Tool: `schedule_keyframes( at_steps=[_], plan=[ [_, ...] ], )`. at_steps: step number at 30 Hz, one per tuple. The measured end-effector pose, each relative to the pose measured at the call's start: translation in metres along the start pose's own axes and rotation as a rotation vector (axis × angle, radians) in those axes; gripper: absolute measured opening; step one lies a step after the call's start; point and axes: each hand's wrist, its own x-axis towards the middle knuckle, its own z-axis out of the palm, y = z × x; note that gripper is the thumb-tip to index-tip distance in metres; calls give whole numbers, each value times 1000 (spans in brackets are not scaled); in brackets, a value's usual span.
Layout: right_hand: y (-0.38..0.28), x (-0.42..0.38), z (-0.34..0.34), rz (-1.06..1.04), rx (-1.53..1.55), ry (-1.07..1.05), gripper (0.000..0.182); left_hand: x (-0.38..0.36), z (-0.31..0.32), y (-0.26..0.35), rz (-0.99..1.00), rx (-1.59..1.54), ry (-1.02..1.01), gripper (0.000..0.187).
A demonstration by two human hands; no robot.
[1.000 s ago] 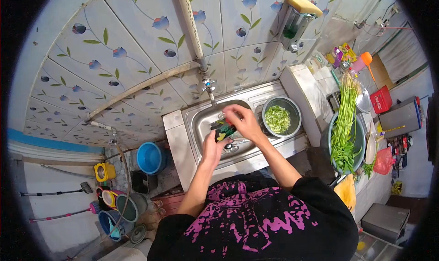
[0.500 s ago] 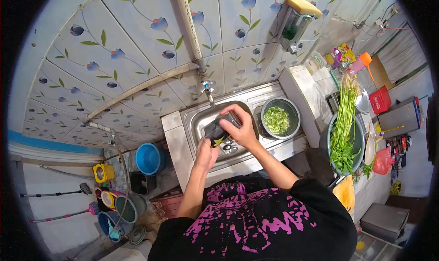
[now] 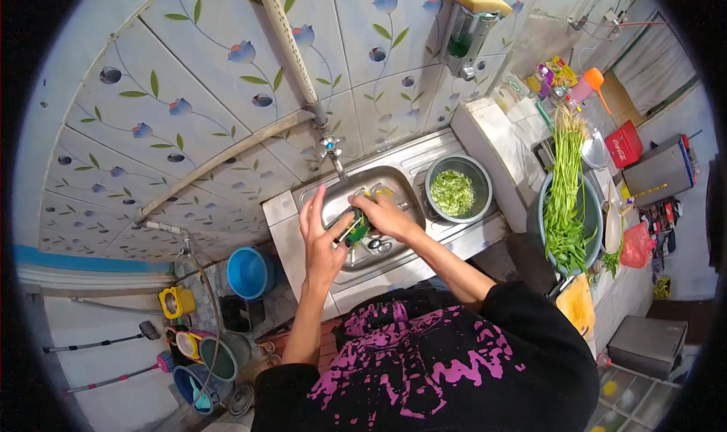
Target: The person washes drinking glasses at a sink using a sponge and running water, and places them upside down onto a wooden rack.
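Note:
My left hand [image 3: 322, 246] is over the left part of the steel sink [image 3: 309, 205], with fingers stretched up and apart and its thumb side close beside a small green item [image 3: 357, 227]. The fingers of my right hand [image 3: 385, 216] are closed on that item from the right. The item has a pale edge and its exact shape is unclear. Below the hands, shiny spoon-like metal pieces [image 3: 376, 245] lie in the sink. The faucet [image 3: 330, 146] is just above. Right of the sink, a grey bowl [image 3: 485, 190] holds chopped greens [image 3: 452, 193].
A large basin [image 3: 596, 239] with long leafy stems [image 3: 564, 197] stands on the right counter, above a wooden board [image 3: 575, 307]. A soap dispenser [image 3: 460, 42] with a sponge hangs on the tiled wall. Blue bucket [image 3: 250, 273] and other tubs are at lower left.
My left hand has moved up and left, and its fingers have spread. A dark, see-through item between my hands before no longer shows; the green item shows there now. The view has shifted slightly.

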Motion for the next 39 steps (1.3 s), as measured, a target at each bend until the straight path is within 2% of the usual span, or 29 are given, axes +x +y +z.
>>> schedule_keyframes(
  at_steps=[1, 2, 4, 5, 8, 10, 13, 16, 17, 18, 19, 21, 24, 26, 28, 29, 30, 31, 34, 37, 38, 39],
  plan=[
    [3, 0, 4, -122, -28, 68, 56, -2, 7, -4, -2, 1, 2, 34],
    [5, 1, 5, -120, -31, 63, 56, -6, 19, -10, -103, -217, -3, 35],
    [-2, -2, 8, -313, -173, 194, 55, -15, 38, -19, -298, -654, -22, 36],
    [-4, -2, 8, -413, -245, 263, 54, -17, 43, -18, -297, -654, -24, 36],
    [-4, 4, 1, -462, -166, 228, 51, -32, 52, -10, -888, -1749, 41, 39],
    [-7, 5, -4, -493, -132, 200, 50, -32, 50, -13, -887, -1768, 42, 41],
    [-7, -2, -8, -140, 148, 76, 43, -33, 43, -13, -891, -1799, 28, 44],
    [1, -2, -7, -182, 220, 83, 45, -35, 29, -6, -996, -1292, 67, 40],
    [2, -1, -7, -203, 256, 92, 47, -31, 25, -5, -994, -1292, 69, 40],
    [2, -1, -6, -199, 255, 86, 47, -15, 6, 10, -592, -823, 111, 35],
    [0, -1, -5, -104, 237, 10, 47, -5, -6, 18, -197, -346, 138, 30],
    [-6, 0, -5, 77, 191, -137, 48, 3, -10, 15, -146, -252, 98, 30],
    [-11, -1, 1, 65, 98, -97, 50, 7, -12, 9, -24, -63, 8, 29],
    [-7, -1, 6, 66, 52, -77, 51, -2, 1, 2, -108, -92, 22, 30],
    [3, 10, 11, -267, -161, 126, 50, -11, 20, -13, -145, -102, 36, 30],
    [9, 12, 13, -427, -265, 228, 49, -23, 33, -21, -490, -493, -63, 28],
    [9, 11, 13, -427, -264, 229, 49, -24, 36, -21, -830, -885, -165, 27],
    [9, 10, 11, -479, -230, 213, 47, -25, 38, -22, -830, -886, -166, 27],
    [9, 3, 5, -579, -167, 166, 41, -27, 35, -16, -980, -1227, -101, 27],
    [-3, -5, -5, -815, -169, 125, 37, -23, 27, -9, -1103, -1569, -22, 27],
    [-6, -7, -8, -814, -170, 126, 37, -22, 27, -8, -1143, -1685, 1, 27],
    [-12, -7, -12, -573, -87, 16, 36, -22, 26, -10, -1142, -1686, 1, 27]
  ],
)
